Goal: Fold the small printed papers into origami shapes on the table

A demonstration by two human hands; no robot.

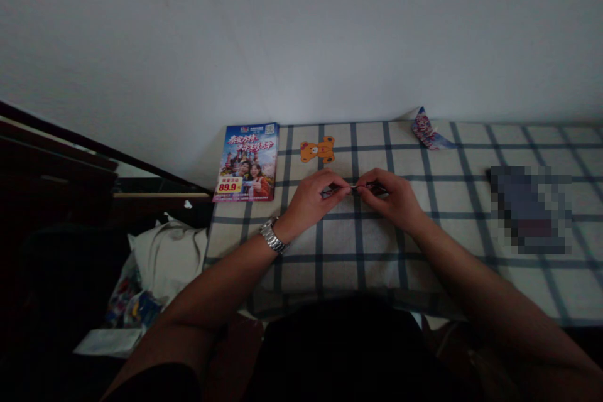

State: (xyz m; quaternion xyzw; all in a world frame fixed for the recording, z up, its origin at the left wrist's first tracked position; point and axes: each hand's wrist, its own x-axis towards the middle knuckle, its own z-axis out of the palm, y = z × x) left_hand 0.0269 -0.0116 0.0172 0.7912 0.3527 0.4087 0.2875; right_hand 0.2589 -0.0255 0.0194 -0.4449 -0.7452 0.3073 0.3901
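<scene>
My left hand [315, 200], with a metal watch on its wrist, is closed in a pinch just left of the middle of the table. Facing it, my right hand [389, 196] pinches too, and the fingertips of both hands nearly meet. Between them is a thin strip [354, 186], seen almost edge-on, that looks like folded paper; the fingers hide most of it. Behind my left hand lies an orange teddy bear figure [317, 149], flat on the checked cloth. A stack of printed flyers [249, 163] sits at the table's left end.
A checked cloth [301, 273] covers the table, which meets a pale wall [330, 31]. A creased printed paper [429, 132] stands near the wall. At right lies a dark, pixelated flat object [527, 210]. Below the left edge is a white bag [167, 257].
</scene>
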